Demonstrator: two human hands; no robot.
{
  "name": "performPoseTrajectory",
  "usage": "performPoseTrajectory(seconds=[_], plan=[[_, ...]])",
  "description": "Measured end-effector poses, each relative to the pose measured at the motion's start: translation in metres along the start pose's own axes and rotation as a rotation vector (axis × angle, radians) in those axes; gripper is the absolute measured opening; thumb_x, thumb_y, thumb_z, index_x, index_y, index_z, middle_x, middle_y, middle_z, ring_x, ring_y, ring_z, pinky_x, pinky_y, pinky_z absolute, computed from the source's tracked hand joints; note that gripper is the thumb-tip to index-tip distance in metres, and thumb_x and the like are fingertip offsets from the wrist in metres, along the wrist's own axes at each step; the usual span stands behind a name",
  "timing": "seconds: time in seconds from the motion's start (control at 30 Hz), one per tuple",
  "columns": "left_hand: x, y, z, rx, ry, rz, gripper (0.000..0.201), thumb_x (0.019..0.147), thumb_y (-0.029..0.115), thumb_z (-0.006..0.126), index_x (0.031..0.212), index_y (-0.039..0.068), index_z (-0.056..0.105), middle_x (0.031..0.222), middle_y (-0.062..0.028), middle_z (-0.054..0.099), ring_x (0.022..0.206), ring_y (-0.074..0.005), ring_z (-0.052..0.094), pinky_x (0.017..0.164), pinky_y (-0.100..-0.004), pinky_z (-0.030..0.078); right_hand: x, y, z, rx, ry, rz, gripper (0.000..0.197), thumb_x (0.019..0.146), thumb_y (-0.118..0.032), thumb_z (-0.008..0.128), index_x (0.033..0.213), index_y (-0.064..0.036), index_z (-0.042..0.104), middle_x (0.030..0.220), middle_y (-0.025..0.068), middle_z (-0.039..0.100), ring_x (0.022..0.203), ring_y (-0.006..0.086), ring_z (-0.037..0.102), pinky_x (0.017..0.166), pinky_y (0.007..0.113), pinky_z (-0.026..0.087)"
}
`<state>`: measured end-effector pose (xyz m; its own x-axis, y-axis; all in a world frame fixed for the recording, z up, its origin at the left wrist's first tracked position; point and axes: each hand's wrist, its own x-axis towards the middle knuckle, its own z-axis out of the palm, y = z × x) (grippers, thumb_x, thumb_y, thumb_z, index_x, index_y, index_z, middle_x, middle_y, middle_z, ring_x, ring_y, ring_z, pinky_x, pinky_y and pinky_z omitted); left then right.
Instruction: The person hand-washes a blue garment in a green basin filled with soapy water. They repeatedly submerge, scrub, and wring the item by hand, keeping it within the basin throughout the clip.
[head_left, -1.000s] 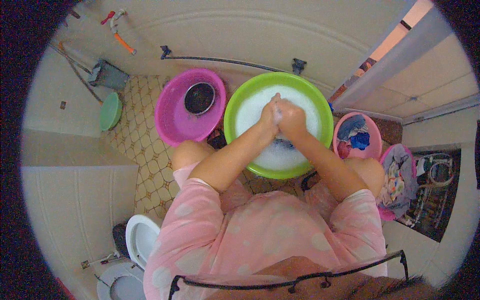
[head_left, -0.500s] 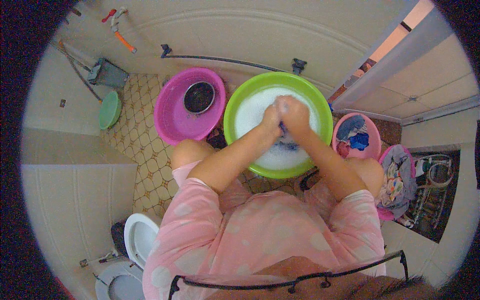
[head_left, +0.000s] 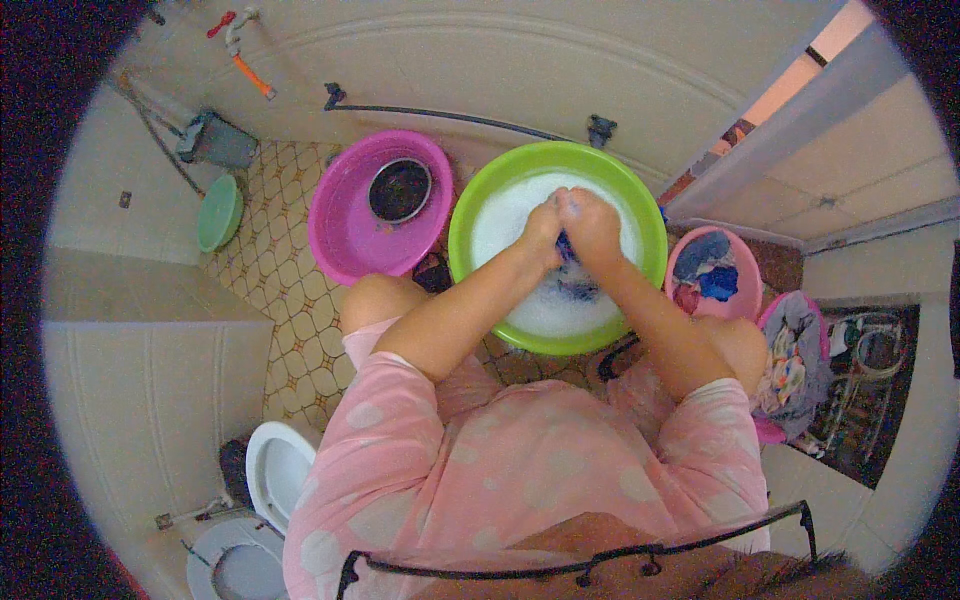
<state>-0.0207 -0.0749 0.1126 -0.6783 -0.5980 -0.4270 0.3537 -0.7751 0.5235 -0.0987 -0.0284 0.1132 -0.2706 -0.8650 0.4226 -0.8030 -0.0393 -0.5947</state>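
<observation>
A green basin (head_left: 460,262) full of white suds (head_left: 500,215) stands in front of me. Over its middle my left hand (head_left: 545,222) and my right hand (head_left: 590,220) are pressed together, both closed on a dark blue cloth (head_left: 565,248). Part of this cloth shows below my hands, and its lower end trails into the foamy water. The fingers lie mostly hidden against each other. My forearms reach in from both sides of my lap.
Left of the green basin is a pink basin (head_left: 345,240) holding a dark round pan (head_left: 400,190). To the right stand a light pink tub (head_left: 745,290) with clothes and a laundry basket (head_left: 815,340). A toilet (head_left: 240,560) is at lower left; a wall rail (head_left: 450,117) runs behind.
Both hands stay together over the green basin, with only a slight shift. A little more of the blue cloth shows beneath them. The view has tilted very slightly.
</observation>
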Motion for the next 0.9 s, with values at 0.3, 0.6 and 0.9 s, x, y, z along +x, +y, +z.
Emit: performPoseTrajectory(seconds=[0.3,0.6,0.9], plan=[[0.027,0.028,-0.045,0.61,0.276,0.303,0.027,0.086,0.03,0.042,0.092,0.006,0.052,0.084,-0.0074,0.055,0.075,-0.0185,0.053,0.07,-0.0338,0.045,0.017,0.05,0.014,0.006,-0.121,0.393,0.046,0.08,-0.043,0.05,0.086,0.002,0.058,0.085,0.0244,0.058,0.082,0.0386,0.055,0.075,0.043,0.042],[0.04,0.011,-0.086,1.269,0.473,0.163,0.044,0.074,0.014,0.057,0.114,0.003,0.044,0.111,-0.0187,0.05,0.096,-0.0282,0.051,0.081,-0.0367,0.042,-0.008,0.109,0.06,-0.266,-0.608,0.297,0.028,0.078,-0.023,0.047,0.09,0.0003,0.059,0.088,0.0216,0.058,0.083,0.0365,0.057,0.075,0.044,0.044],[0.024,0.015,-0.054,0.314,0.223,0.165,0.04,0.083,0.038,0.049,0.105,0.004,0.047,0.086,-0.0126,0.055,0.077,-0.0236,0.054,0.065,-0.0381,0.046,0.003,0.029,0.045,0.332,0.022,0.276,0.014,0.076,-0.015,0.054,0.081,-0.002,0.058,0.081,0.0186,0.059,0.075,0.0337,0.057,0.068,0.04,0.044]])
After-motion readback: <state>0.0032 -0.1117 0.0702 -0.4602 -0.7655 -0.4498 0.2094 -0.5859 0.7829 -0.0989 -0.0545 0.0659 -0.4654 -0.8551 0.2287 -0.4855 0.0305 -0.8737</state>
